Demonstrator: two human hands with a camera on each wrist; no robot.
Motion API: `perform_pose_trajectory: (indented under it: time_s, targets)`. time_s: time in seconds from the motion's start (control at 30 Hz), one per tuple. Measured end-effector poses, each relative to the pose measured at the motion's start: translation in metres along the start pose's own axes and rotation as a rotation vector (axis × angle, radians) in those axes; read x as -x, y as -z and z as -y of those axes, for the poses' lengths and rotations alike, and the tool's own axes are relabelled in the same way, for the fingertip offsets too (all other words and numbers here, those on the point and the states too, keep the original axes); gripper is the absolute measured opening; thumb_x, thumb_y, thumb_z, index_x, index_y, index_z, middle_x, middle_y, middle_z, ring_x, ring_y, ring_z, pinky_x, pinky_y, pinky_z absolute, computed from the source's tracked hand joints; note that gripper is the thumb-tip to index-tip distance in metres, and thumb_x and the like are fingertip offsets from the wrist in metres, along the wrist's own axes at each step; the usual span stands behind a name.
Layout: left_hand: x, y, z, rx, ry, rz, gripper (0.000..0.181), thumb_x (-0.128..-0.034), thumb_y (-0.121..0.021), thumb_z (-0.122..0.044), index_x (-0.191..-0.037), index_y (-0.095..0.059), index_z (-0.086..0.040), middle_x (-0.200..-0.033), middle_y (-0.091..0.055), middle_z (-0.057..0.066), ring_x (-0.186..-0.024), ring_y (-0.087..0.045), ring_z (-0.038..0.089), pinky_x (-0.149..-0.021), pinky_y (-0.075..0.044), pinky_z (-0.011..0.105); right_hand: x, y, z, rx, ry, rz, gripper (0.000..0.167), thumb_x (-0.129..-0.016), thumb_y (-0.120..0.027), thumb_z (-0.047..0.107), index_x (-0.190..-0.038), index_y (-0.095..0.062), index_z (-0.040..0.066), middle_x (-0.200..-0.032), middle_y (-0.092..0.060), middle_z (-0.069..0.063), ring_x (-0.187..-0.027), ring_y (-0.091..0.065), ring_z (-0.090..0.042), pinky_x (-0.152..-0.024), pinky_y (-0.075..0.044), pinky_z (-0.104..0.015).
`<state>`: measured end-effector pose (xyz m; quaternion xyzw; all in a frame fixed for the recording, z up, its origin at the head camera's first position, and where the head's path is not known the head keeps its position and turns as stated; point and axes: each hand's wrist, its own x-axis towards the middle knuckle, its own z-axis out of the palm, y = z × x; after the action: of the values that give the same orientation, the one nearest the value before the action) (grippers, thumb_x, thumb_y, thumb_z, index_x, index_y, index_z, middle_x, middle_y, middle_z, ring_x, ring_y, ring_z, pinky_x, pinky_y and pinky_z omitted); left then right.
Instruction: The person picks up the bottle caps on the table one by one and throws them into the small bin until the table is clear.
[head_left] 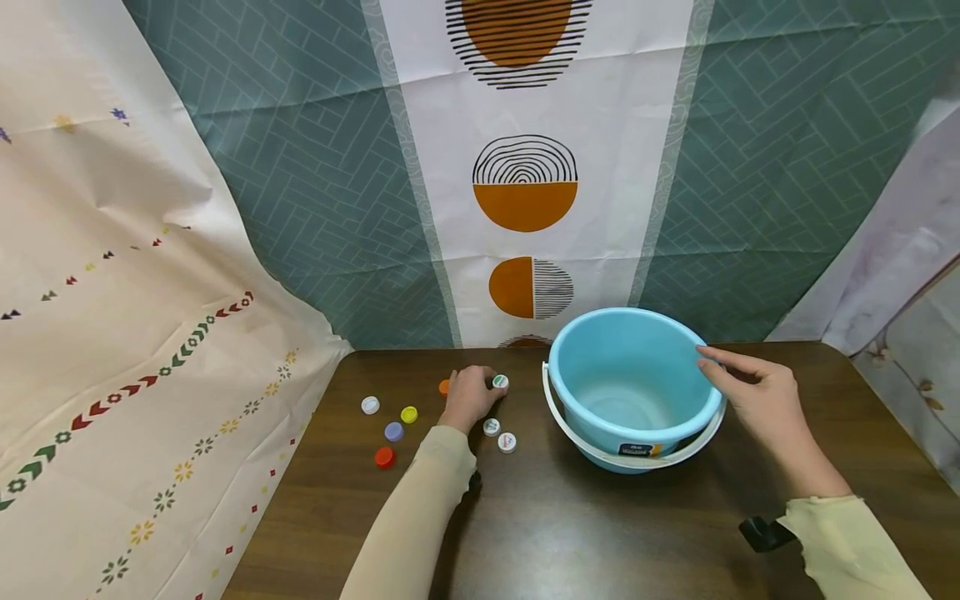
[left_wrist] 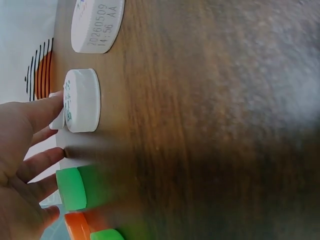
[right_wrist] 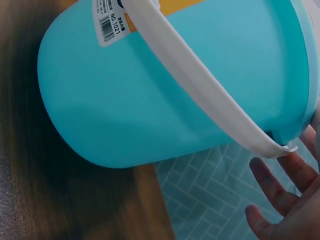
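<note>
dark brown wood-grain table (head_left: pixel 585 533) with soft glare, backed by a teal herringbone cloth (head_left: pixel 285 150) bearing a white centre panel (head_left: pixel 615 125) of orange, black-lined circles; cream, motif-dotted drape (head_left: pixel 112 250) sloping at left, pale mauve-tinged drape (head_left: pixel 877 242) at right.

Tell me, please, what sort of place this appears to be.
Probably a makeshift indoor tabletop workspace: patterned cloth hangs behind a wood-grain table, which holds a light-blue bucket and loose bottle caps.
</note>
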<state>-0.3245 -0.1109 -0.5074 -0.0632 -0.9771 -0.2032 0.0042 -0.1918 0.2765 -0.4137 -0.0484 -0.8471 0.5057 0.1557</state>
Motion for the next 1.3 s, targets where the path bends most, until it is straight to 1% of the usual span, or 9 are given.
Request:
perform_pose_trajectory:
  time_s: [0.03,0.13,0.27,0.43,0.53,0.77,0.93,1.1,1.3]
  targets:
    - [0.001,0.000,0.001,0.008,0.003,-0.005,0.034,-0.0799,-0.073,-0.036,-0.106,-0.070,-0.015,-0.105,-0.070,0.001,-0.107,-0.061,0.025,-0.111,-0.021,0.057,0.000,0.000,0.000,-0.002,-0.001,0.005,0.042,-0.085,-0.065,0.040,-0.120,-0.065,0.017,-0.102,-0.061,0.026,-0.090,-0.058,0.012,-0.067,-0.051,-0.011]
    - [0.004,0.001,0.004,0.044,0.006,-0.038,0.034,-0.0798,-0.073,-0.035,-0.106,-0.070,-0.014,-0.105,-0.070,0.002,-0.104,-0.061,0.026,-0.107,-0.031,0.051,-0.001,0.000,0.001,0.001,-0.001,0.020,0.042,-0.085,-0.065,0.040,-0.120,-0.065,0.017,-0.103,-0.062,0.025,-0.090,-0.058,0.012,-0.067,-0.051,-0.011]
    - [0.007,0.007,0.008,0.118,0.006,-0.104,0.034,-0.0793,-0.073,-0.034,-0.106,-0.069,-0.014,-0.101,-0.071,0.002,-0.096,-0.062,0.023,-0.089,-0.045,0.041,-0.002,0.001,0.000,0.010,-0.007,0.029,0.043,-0.085,-0.064,0.042,-0.121,-0.065,0.018,-0.104,-0.061,0.025,-0.092,-0.057,0.011,-0.068,-0.051,-0.011]
    - [0.009,0.022,0.009,0.279,0.001,-0.183,0.031,-0.0787,-0.074,-0.029,-0.105,-0.068,-0.014,-0.094,-0.071,0.000,-0.088,-0.063,0.017,-0.079,-0.050,0.035,-0.002,0.000,-0.001,0.011,-0.010,0.031,0.044,-0.085,-0.063,0.044,-0.121,-0.065,0.019,-0.103,-0.060,0.025,-0.093,-0.057,0.011,-0.068,-0.051,-0.011]
    - [0.008,0.031,0.009,0.369,-0.022,-0.229,0.029,-0.0783,-0.074,-0.028,-0.103,-0.069,-0.014,-0.091,-0.070,-0.002,-0.087,-0.064,0.016,-0.076,-0.053,0.034,-0.001,0.000,-0.001,0.011,-0.013,0.030,0.044,-0.085,-0.063,0.045,-0.121,-0.065,0.020,-0.103,-0.060,0.026,-0.093,-0.057,0.011,-0.068,-0.050,-0.011]
    - [0.006,0.048,0.007,0.524,-0.053,-0.298,0.031,-0.0774,-0.075,-0.034,-0.104,-0.069,-0.019,-0.091,-0.068,-0.008,-0.088,-0.061,0.011,-0.077,-0.052,0.031,-0.002,0.000,-0.003,0.005,-0.005,0.025,0.044,-0.085,-0.063,0.044,-0.121,-0.065,0.019,-0.103,-0.060,0.027,-0.092,-0.057,0.012,-0.068,-0.051,-0.010]
    - [0.006,0.060,0.002,0.647,-0.058,-0.305,0.028,-0.0768,-0.076,-0.032,-0.102,-0.069,-0.021,-0.096,-0.068,-0.006,-0.086,-0.064,0.013,-0.073,-0.055,0.031,-0.003,-0.001,-0.003,0.003,-0.005,0.027,0.044,-0.085,-0.063,0.044,-0.122,-0.064,0.020,-0.105,-0.060,0.026,-0.092,-0.057,0.012,-0.068,-0.051,-0.011]
    - [0.006,0.072,-0.009,0.665,-0.074,-0.303,0.030,-0.0764,-0.075,-0.038,-0.102,-0.070,-0.023,-0.102,-0.068,-0.005,-0.094,-0.063,0.018,-0.076,-0.053,0.031,-0.003,-0.001,-0.002,-0.003,-0.010,0.029,0.045,-0.085,-0.063,0.045,-0.122,-0.064,0.019,-0.105,-0.060,0.025,-0.092,-0.057,0.013,-0.068,-0.051,-0.011]
    - [0.010,0.088,-0.035,0.682,-0.099,-0.297,0.032,-0.0762,-0.074,-0.042,-0.103,-0.070,-0.024,-0.105,-0.068,-0.008,-0.103,-0.058,0.012,-0.090,-0.047,0.037,-0.002,-0.001,-0.003,0.001,-0.027,0.040,0.046,-0.085,-0.062,0.047,-0.123,-0.064,0.021,-0.108,-0.060,0.023,-0.094,-0.055,0.012,-0.069,-0.051,-0.011]
